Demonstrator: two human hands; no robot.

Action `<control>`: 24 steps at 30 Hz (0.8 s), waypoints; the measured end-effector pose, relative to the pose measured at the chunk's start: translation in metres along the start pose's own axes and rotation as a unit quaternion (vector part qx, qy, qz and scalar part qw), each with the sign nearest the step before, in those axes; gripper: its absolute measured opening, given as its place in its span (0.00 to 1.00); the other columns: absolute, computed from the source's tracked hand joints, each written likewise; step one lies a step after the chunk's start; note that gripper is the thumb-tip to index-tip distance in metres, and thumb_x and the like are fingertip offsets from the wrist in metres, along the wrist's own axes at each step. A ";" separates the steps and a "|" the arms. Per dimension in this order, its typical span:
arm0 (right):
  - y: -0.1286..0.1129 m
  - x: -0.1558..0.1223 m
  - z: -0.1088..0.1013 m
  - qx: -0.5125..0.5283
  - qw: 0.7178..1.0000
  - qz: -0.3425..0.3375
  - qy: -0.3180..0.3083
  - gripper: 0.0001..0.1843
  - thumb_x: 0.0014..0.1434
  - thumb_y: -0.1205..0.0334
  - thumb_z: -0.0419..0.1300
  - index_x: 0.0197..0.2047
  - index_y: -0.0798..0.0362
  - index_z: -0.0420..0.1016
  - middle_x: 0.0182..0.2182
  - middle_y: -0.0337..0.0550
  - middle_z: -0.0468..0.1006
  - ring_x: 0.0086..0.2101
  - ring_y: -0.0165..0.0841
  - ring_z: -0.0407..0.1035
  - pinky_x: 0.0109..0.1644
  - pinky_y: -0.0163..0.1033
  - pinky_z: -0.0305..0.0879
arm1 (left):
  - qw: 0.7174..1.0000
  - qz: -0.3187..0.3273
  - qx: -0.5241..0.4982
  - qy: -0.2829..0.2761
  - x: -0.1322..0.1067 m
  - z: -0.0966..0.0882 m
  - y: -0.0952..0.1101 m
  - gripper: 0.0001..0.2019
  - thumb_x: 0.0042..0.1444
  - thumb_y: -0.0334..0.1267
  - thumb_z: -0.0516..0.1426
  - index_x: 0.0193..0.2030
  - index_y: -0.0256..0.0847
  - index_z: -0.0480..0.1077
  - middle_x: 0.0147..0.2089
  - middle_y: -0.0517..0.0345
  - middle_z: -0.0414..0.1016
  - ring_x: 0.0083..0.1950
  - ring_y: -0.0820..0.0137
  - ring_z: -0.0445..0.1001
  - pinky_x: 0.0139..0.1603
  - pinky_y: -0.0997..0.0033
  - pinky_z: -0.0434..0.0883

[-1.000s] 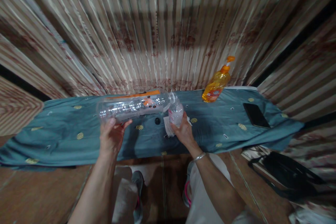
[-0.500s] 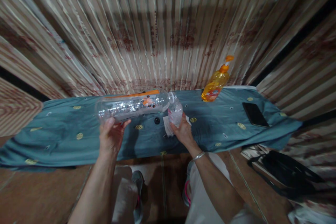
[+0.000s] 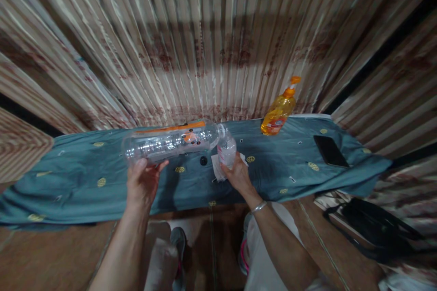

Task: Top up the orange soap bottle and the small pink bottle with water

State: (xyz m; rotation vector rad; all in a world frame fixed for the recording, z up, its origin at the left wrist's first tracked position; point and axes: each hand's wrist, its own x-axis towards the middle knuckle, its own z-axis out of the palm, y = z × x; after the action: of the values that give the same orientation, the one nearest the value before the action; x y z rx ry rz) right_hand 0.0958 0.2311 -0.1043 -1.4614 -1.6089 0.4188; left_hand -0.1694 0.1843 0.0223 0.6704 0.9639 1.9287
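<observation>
A large clear plastic bottle (image 3: 170, 142) with an orange-edged label lies level in the air, its neck pointing right. Around its base end, from below, my left hand (image 3: 143, 179) is closed. My right hand (image 3: 237, 173) grips a smaller clear plastic bottle (image 3: 226, 149), slightly tilted. The mouths of both bottles meet or nearly meet; I cannot tell whether they touch. Beneath the small bottle a piece of white paper (image 3: 216, 169) rests on the cloth. A round black cap (image 3: 203, 160) sits left of the paper.
A pump bottle of orange liquid (image 3: 277, 113) stands at the back right of the teal cloth-covered surface (image 3: 273, 168). Farther right lies a black phone (image 3: 330, 150). A black bag (image 3: 372, 223) is at the lower right. Pleated curtains (image 3: 218, 45) hang behind.
The view has shifted slightly. Both bottles stay in my hands, mouth to mouth, with almost no other visible movement.
</observation>
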 end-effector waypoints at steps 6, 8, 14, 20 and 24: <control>-0.003 0.000 -0.001 0.002 1.000 0.011 0.003 0.31 0.58 0.53 0.64 0.62 0.59 0.68 0.51 0.62 0.84 0.52 0.52 0.81 0.56 0.54 0.78 | 1.000 -0.005 -0.004 0.027 -0.001 0.005 0.002 0.22 0.30 0.42 0.76 0.29 0.45 0.71 0.29 0.67 0.77 0.32 0.68 0.77 0.39 0.63 0.82; -0.003 0.000 -0.001 -0.003 1.000 0.011 0.000 0.32 0.58 0.53 0.64 0.62 0.61 0.68 0.51 0.63 0.84 0.51 0.52 0.81 0.56 0.54 0.78 | 1.000 -0.003 0.003 0.021 -0.001 0.006 0.002 0.22 0.31 0.43 0.76 0.31 0.46 0.72 0.30 0.66 0.78 0.34 0.67 0.78 0.40 0.62 0.82; 0.000 0.000 0.002 -0.017 1.000 0.002 0.012 0.33 0.59 0.52 0.64 0.63 0.58 0.67 0.51 0.61 0.84 0.51 0.51 0.81 0.56 0.54 0.78 | 1.000 0.014 0.026 -0.006 -0.002 0.006 0.002 0.20 0.37 0.44 0.73 0.38 0.48 0.76 0.32 0.62 0.78 0.37 0.65 0.79 0.41 0.64 0.81; -0.001 0.001 -0.001 -0.009 1.000 0.008 -0.006 0.33 0.59 0.51 0.64 0.63 0.59 0.68 0.50 0.62 0.84 0.51 0.51 0.81 0.56 0.54 0.78 | 1.000 0.022 0.017 0.002 -0.003 0.010 0.002 0.19 0.36 0.44 0.74 0.35 0.46 0.76 0.35 0.61 0.80 0.39 0.66 0.78 0.43 0.64 0.80; 0.001 0.001 -0.001 -0.014 1.000 0.010 -0.008 0.34 0.59 0.50 0.65 0.62 0.60 0.68 0.51 0.63 0.84 0.51 0.52 0.80 0.57 0.55 0.77 | 1.000 0.026 0.015 0.001 -0.004 0.011 0.003 0.18 0.36 0.43 0.74 0.34 0.46 0.76 0.34 0.61 0.79 0.38 0.66 0.78 0.40 0.67 0.78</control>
State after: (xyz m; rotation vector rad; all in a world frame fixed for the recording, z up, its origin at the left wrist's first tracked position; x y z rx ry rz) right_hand 0.0973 0.2325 -0.1045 -1.4994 -1.6200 0.4202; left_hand -0.1611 0.1841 0.0306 0.7172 0.9879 1.9639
